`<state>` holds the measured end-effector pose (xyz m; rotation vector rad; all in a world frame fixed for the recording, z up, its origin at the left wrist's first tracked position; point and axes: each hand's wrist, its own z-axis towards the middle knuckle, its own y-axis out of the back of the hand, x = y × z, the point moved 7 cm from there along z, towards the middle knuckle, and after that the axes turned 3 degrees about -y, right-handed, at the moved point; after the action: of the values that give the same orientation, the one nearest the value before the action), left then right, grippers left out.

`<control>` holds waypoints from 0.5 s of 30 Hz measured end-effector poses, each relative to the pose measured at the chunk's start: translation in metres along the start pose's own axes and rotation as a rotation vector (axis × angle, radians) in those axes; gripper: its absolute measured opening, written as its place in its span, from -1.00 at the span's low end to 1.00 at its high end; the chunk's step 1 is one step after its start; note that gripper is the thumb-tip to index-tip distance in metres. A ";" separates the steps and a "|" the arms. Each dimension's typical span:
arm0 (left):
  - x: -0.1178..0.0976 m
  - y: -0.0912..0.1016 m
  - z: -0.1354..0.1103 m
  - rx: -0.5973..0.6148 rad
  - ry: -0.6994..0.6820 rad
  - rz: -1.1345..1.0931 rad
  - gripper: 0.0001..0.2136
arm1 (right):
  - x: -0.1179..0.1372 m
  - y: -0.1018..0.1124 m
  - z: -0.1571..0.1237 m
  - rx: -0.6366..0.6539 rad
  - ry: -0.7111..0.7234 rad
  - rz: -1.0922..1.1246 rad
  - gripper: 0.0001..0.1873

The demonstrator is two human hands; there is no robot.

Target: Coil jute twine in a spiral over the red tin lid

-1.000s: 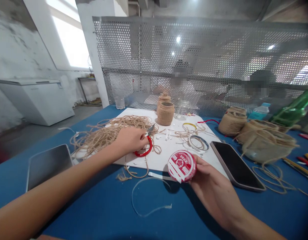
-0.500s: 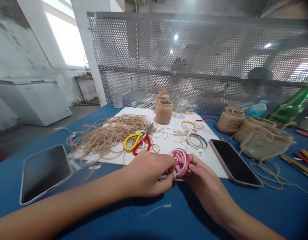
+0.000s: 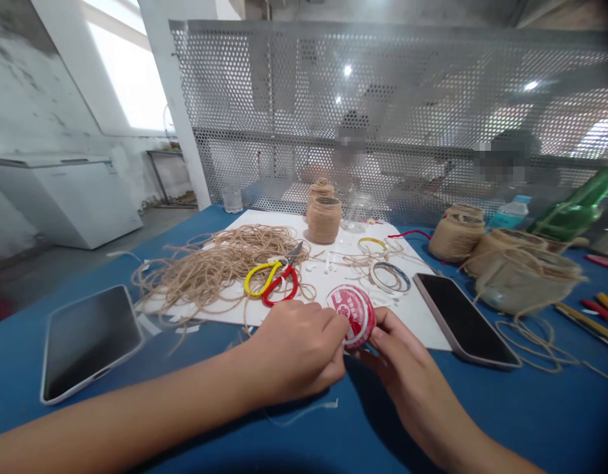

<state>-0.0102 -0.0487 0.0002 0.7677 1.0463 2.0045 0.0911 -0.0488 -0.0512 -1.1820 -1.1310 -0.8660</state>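
My right hand (image 3: pixel 397 359) grips a round red-and-white tape roll (image 3: pixel 352 313) from below, just above the blue table (image 3: pixel 531 421). My left hand (image 3: pixel 297 349) is closed, with its fingertips pinched at the roll's left edge. Behind the hands, scissors with one yellow and one red handle (image 3: pixel 272 280) lie on a white sheet (image 3: pixel 333 276). A loose heap of jute twine (image 3: pixel 215 263) spreads over the sheet's left part. A thin white strip (image 3: pixel 308 411) lies on the table under my left wrist.
A tablet (image 3: pixel 87 339) lies at the left and a dark phone (image 3: pixel 462 319) at the right. Twine-wrapped jars (image 3: pixel 324 220) stand on the sheet's far side, more twine-wrapped pots (image 3: pixel 501 260) at the right, beside a green bottle (image 3: pixel 575 217). A perforated metal screen (image 3: pixel 383 118) closes the back, people behind it.
My left hand let go of the scissors, which now lie on the sheet, and came back to the tape roll. The right hand raised the roll slightly.
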 end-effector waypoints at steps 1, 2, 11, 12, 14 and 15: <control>0.000 0.000 0.000 -0.003 -0.008 0.007 -0.93 | 0.000 0.000 -0.001 -0.002 -0.006 0.000 -0.83; 0.000 -0.001 0.000 -0.003 -0.014 0.016 -0.93 | -0.001 0.000 -0.001 -0.006 -0.013 0.002 -0.83; -0.001 -0.003 -0.001 -0.015 -0.073 0.117 -0.92 | -0.005 0.001 0.004 -0.035 -0.057 0.101 -0.83; -0.001 -0.003 -0.001 -0.018 -0.072 0.119 -0.92 | -0.004 0.001 0.004 -0.036 -0.059 0.109 -0.83; -0.002 -0.003 -0.002 -0.025 -0.069 0.124 -0.93 | -0.004 0.000 0.004 -0.035 -0.066 0.129 -0.83; -0.002 -0.003 -0.002 -0.028 -0.067 0.126 -0.93 | -0.004 -0.001 0.004 -0.035 -0.072 0.140 -0.83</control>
<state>-0.0093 -0.0494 -0.0038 0.8995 0.9496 2.0798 0.0886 -0.0452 -0.0548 -1.3141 -1.0811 -0.7439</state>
